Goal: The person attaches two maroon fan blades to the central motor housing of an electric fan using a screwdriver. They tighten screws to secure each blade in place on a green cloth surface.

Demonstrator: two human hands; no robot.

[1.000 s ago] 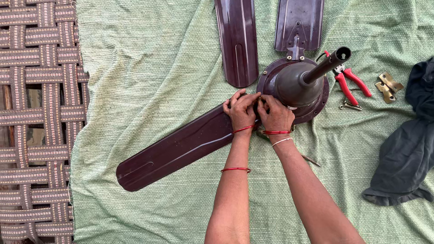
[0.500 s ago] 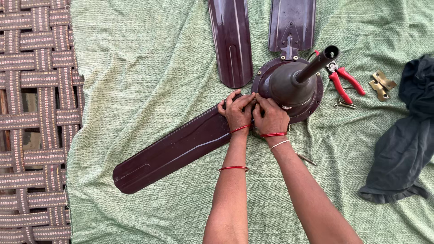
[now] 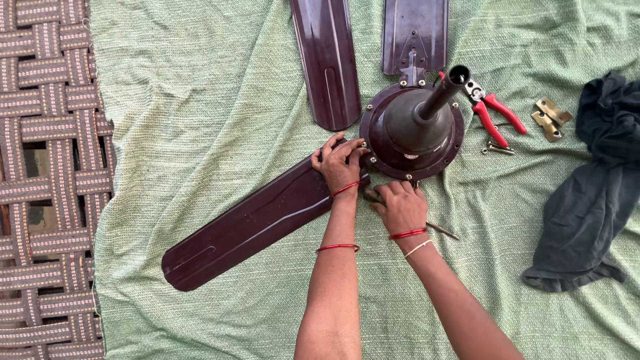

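Observation:
A dark maroon ceiling fan motor point(image 3: 413, 130) with its down rod point(image 3: 445, 88) lies on a green cloth point(image 3: 200, 100). One long fan blade point(image 3: 253, 223) runs from it toward the lower left. My left hand point(image 3: 339, 163) presses on that blade's root, fingertips at the motor's rim. My right hand point(image 3: 401, 207) sits just below the motor, curled over a screwdriver point(image 3: 443, 231) lying on the cloth; its handle end pokes out on the left, its shaft on the right.
A loose blade point(image 3: 327, 60) and a blade fixed to the motor point(image 3: 413, 33) lie at the top. Red-handled pliers point(image 3: 490, 113), bolts point(image 3: 497, 148) and a brass bracket point(image 3: 550, 117) lie to the right. A dark garment point(image 3: 593, 200) is at far right, woven webbing point(image 3: 47, 167) at left.
My right hand has left the blade root at the motor's rim and dropped down onto the screwdriver. My left hand stays on the blade. The view has shifted slightly.

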